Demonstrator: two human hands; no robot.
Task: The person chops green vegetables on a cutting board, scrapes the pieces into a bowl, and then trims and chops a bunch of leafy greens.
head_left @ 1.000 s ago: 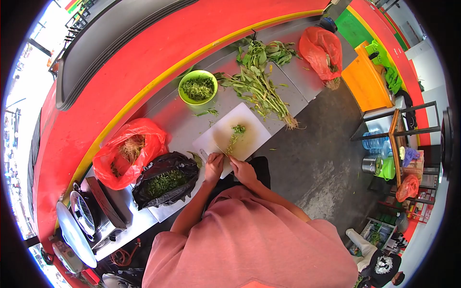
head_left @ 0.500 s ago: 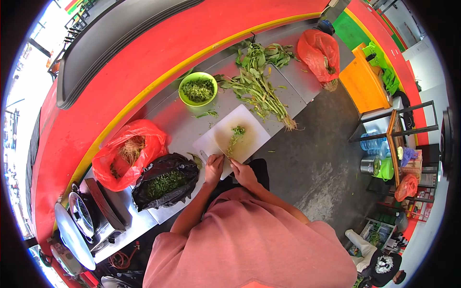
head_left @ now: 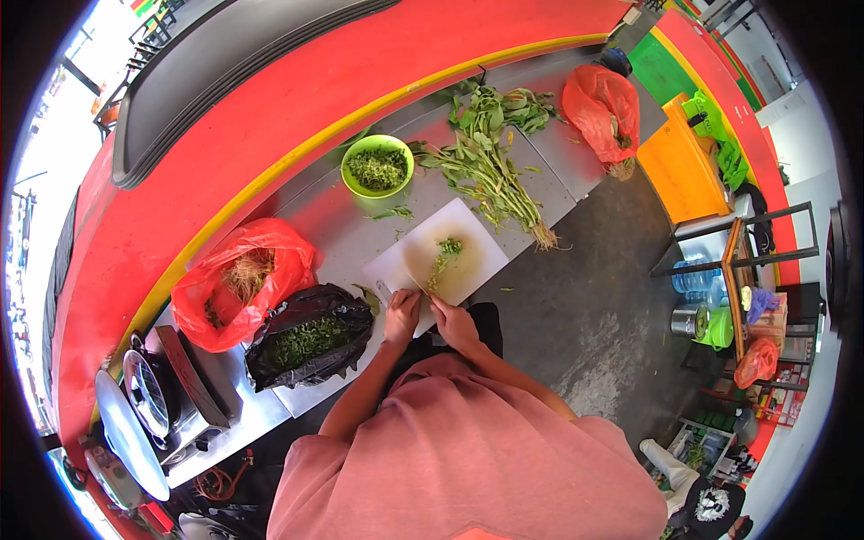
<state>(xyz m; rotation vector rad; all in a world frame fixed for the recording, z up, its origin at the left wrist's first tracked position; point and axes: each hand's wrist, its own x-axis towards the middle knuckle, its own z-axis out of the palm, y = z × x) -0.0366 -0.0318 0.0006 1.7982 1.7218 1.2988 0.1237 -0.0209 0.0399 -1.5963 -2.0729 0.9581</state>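
Note:
A white cutting board point(head_left: 477, 230) lies on the metal counter, with chopped green pieces point(head_left: 444, 256) in a line across its middle. At the board's near edge, my left hand point(head_left: 402, 315) is closed, fingers pressed together around something I cannot make out. Close beside it on the right, my right hand point(head_left: 453, 322) is closed too, its fingertips over the board; what it grips is too small to tell. A green bowl point(head_left: 377, 167) of chopped greens stands beyond the board. Long leafy stems with roots point(head_left: 490, 175) lie to its right.
At the left, a red plastic bag point(head_left: 202, 297) holds rooty scraps beside a black bag point(head_left: 349, 306) of cut greens. A stove point(head_left: 202, 423) stands farther left. Another red bag point(head_left: 598, 94) sits at the counter's far right. A co-worker point(head_left: 697, 490) is at the lower right.
The view has shifted slightly. Both hands remain at the near edge of the board, and the co-worker appears a little lower in the picture.

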